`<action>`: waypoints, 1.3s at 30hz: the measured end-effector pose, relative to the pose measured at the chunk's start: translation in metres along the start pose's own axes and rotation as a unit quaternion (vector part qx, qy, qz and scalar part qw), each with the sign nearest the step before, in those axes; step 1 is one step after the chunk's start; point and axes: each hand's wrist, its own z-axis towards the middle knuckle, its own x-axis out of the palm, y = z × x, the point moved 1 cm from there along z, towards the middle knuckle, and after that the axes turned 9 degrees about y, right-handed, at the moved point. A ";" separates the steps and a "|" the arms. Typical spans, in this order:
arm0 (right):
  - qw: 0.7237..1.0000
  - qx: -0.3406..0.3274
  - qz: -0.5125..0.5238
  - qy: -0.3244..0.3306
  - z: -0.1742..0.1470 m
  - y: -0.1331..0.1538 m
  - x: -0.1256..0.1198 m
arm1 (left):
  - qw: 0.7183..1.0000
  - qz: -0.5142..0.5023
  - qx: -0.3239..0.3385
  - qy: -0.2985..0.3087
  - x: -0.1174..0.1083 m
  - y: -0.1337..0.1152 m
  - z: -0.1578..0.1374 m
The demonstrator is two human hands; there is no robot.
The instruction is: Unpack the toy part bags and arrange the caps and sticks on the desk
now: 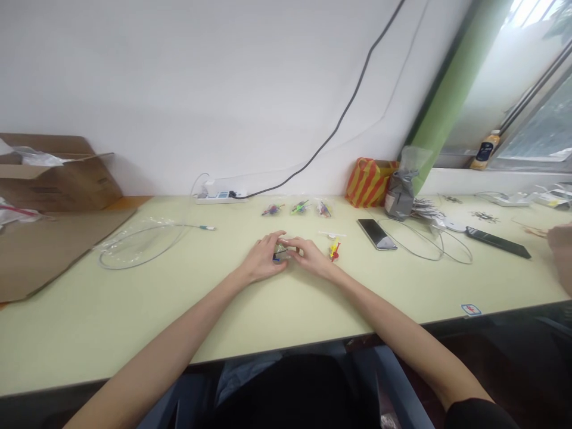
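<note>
Both hands meet over the table around a small clear plastic bag (pixel 282 255) with dark and blue bits in it. My left hand (pixel 261 259) curls around its left side, fingers bent and thumb near the lower edge. From the right, my right hand (pixel 308 256) pinches the bag with thumb and fingertips. Part of the bag is hidden by the fingers. Just right of my right hand lies a small yellow and red plastic toy piece (pixel 334 250), with a thin white stick (pixel 333 234) behind it. Three small packets of coloured plastic parts (pixel 300 207) are lined up farther back.
A phone (pixel 376 234), a grey cable (pixel 420 256) and a striped bag (pixel 367 182) are on the right. At left are a cardboard box (pixel 58 182) and another cable (pixel 143 266). A power strip (pixel 218 198) sits by the wall. Another person's blurred hand (pixel 560 253) shows far right.
</note>
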 end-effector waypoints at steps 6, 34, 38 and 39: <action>0.994 0.008 0.011 -0.109 -0.003 -0.011 -0.028 | 0.999 -0.014 -0.028 -0.015 -0.005 0.001 0.000; 0.955 0.060 0.284 -0.066 -0.004 -0.014 -0.029 | 0.999 -0.022 -0.014 -0.042 -0.006 -0.001 0.001; 0.946 0.055 0.314 -0.050 -0.001 -0.011 -0.012 | 0.999 -0.037 0.010 -0.035 -0.006 -0.001 0.000; 0.943 0.055 0.323 -0.054 0.000 -0.011 -0.008 | 0.999 -0.039 0.015 -0.032 -0.006 -0.001 0.000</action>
